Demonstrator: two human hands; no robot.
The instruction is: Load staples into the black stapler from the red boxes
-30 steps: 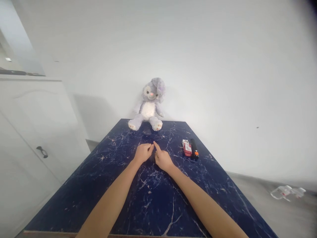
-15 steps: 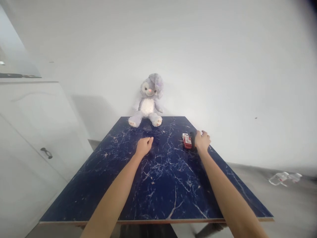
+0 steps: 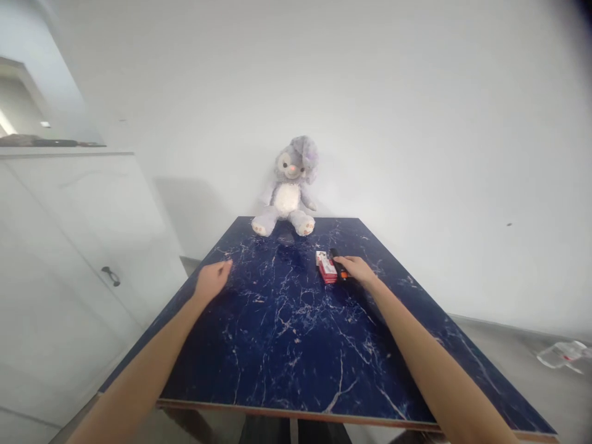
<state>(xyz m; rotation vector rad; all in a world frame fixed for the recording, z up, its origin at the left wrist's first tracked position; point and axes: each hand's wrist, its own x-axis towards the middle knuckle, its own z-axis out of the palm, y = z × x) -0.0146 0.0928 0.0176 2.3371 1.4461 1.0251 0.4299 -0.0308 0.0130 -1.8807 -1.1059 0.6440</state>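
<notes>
Your right hand (image 3: pixel 355 267) is over the far half of the blue marbled table (image 3: pixel 277 357), to the right of its middle, with the fingers reaching toward the far left and meeting the right side of a black cylinder (image 3: pixel 337 258). The fingers are partly bent, but how firmly they close around it cannot be told, since your hand hides part of it. The cylinder lies lengthwise between the near and far edges, slightly slanted, with its orange section (image 3: pixel 344 275) toward your near edge. Just beside it on the left is a small red-and-white carton (image 3: pixel 326 267); whether it is one box or two stacked is too small to tell. Your left hand (image 3: pixel 213 280) is well apart from these, close to the table's left edge, curled into a loose fist with the thumb side facing right; its palm is hidden, so you can't tell whether anything is inside. A pale lilac-gray plush toy (image 3: pixel 287 198) sits upright at the far edge, a little nearer the far left corner, feet toward you. Past the left edge stands a white cabinet (image 3: pixel 60 246); beyond the right edge, a clear plastic object (image 3: pixel 559 354) lies on the floor.
</notes>
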